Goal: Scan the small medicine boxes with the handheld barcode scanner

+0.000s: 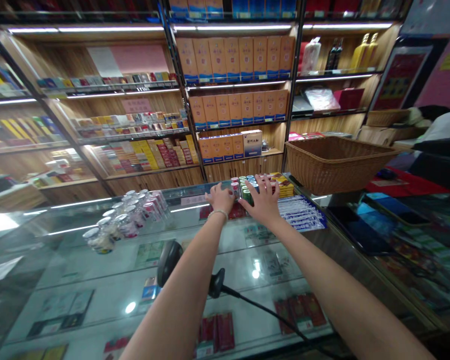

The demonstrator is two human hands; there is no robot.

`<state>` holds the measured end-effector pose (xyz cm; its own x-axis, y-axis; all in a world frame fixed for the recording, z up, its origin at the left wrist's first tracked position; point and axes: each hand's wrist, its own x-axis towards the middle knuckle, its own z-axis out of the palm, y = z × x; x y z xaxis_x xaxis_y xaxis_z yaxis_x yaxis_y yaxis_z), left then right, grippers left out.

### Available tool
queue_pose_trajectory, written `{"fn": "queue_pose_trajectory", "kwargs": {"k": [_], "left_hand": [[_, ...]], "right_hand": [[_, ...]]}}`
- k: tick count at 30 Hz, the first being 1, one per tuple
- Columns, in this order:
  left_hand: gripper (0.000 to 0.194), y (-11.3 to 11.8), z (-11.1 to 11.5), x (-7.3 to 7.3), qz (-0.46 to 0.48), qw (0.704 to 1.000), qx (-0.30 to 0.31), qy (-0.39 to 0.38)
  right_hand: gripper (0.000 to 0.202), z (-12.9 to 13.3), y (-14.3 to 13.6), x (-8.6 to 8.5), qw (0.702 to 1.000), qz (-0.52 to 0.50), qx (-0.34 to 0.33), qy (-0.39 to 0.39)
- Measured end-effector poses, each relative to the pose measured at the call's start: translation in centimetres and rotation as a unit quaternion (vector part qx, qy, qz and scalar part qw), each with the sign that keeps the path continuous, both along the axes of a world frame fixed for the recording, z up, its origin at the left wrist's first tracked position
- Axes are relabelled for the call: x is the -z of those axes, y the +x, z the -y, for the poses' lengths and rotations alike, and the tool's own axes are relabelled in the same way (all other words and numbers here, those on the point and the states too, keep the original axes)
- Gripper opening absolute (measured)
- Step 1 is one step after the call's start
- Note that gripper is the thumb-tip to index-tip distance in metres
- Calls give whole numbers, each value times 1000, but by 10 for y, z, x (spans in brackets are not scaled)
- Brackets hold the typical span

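Observation:
On the far part of the glass counter (pixel 225 260), my left hand (pixel 221 198), with a beaded bracelet, rests at the left side of small pink cylindrical containers (pixel 235 186). Its fingers are bent but apart; whether it touches them I cannot tell. Beside it, my right hand (pixel 264 201) spreads its fingers over rows of small green containers (pixel 244 189) and blue-topped containers (pixel 251 181), partly covering them. To the right are stacked yellow packs (pixel 286 187) and blue-and-white slim packs (pixel 302 212).
Several lidded jars (pixel 122 220) stand in rows at left. A dark handheld scanner (pixel 168 262) with a cable lies under my left forearm. A wicker basket (pixel 337 165) and a dark tablet-like device (pixel 360 230) are at right. Stocked shelves (pixel 243 125) rise behind.

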<state>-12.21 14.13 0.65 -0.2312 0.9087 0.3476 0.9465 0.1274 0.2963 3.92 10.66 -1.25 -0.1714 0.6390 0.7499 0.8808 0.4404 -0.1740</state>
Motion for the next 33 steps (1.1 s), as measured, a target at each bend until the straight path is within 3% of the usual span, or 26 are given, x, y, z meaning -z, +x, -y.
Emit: {"fn": "queue_pose_trajectory", "kwargs": {"k": [20,33], "left_hand": [[29,1,-17,4,2,1000,-15,-6],[32,3,-16,-1,-14,1000,-13,-24]], "right_hand": [[65,0,-2,-5,1000,4,10,-21],[65,-3,-2,-3,1000,-2,7,-22]]}}
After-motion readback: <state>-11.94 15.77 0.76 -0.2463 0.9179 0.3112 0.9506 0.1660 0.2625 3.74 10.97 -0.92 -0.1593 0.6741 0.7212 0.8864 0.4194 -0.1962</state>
